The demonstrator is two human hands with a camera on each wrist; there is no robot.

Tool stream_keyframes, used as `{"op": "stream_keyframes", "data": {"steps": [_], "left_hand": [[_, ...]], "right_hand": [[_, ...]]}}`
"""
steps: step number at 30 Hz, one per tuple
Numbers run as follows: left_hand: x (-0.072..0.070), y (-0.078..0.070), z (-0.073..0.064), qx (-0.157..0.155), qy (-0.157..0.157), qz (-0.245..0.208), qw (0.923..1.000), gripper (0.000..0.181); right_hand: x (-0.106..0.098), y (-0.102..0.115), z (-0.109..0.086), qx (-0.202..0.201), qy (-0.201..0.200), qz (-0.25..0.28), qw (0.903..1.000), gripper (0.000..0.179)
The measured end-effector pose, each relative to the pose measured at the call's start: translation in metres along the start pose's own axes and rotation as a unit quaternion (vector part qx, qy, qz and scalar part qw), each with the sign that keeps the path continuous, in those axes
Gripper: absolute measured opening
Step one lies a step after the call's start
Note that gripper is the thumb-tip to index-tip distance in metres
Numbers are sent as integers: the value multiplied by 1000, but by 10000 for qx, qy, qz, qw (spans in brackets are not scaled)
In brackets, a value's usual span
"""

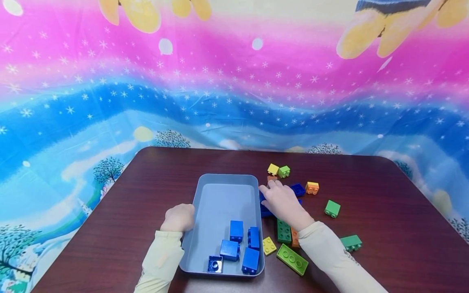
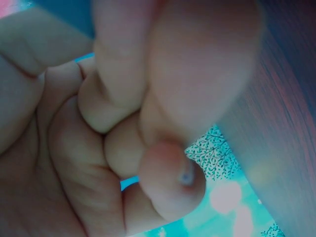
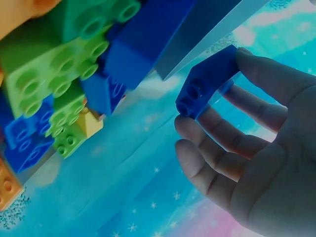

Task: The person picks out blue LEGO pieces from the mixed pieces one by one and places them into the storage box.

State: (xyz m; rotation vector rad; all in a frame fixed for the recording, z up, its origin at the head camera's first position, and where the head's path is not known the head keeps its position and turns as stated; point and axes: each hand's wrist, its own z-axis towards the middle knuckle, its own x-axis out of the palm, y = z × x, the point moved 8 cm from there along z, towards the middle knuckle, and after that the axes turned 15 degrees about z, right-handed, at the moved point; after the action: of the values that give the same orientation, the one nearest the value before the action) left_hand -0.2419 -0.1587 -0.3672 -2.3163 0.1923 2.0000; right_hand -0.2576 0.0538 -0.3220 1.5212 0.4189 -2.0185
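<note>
My left hand [image 1: 178, 217] grips the left rim of a grey-blue tray [image 1: 216, 203], its fingers curled in the left wrist view. Several blue toy bricks [image 1: 236, 230] lie inside the tray's near right part. Just past the right rim, my right hand [image 1: 283, 203] reaches over a pile of bricks. The right wrist view shows it pinching a blue brick [image 3: 210, 76] between thumb and fingertips, two studs facing out. More blue bricks [image 1: 298, 189] lie partly hidden beneath and beside this hand.
Green bricks [image 1: 283, 231], a lime brick [image 1: 292, 259] and a yellow brick [image 1: 269, 245] lie right of the tray. Farther off are another yellow brick [image 1: 272, 169] and an orange brick [image 1: 312, 187]. A patterned cloth [image 1: 234, 81] hangs behind the dark wooden table [image 1: 110, 228].
</note>
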Motion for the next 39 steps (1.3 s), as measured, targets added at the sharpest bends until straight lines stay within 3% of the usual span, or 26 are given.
{"op": "stream_keyframes", "data": {"steps": [11,39], "left_hand": [[1,1,0,-3,-23,33,10000,23],[0,-1,1,32,-48,95,9999,23]], "right_hand": [[13,26,9,-95,195,454,9987,28],[45,54,16,-396,707,239,9964,24]]}}
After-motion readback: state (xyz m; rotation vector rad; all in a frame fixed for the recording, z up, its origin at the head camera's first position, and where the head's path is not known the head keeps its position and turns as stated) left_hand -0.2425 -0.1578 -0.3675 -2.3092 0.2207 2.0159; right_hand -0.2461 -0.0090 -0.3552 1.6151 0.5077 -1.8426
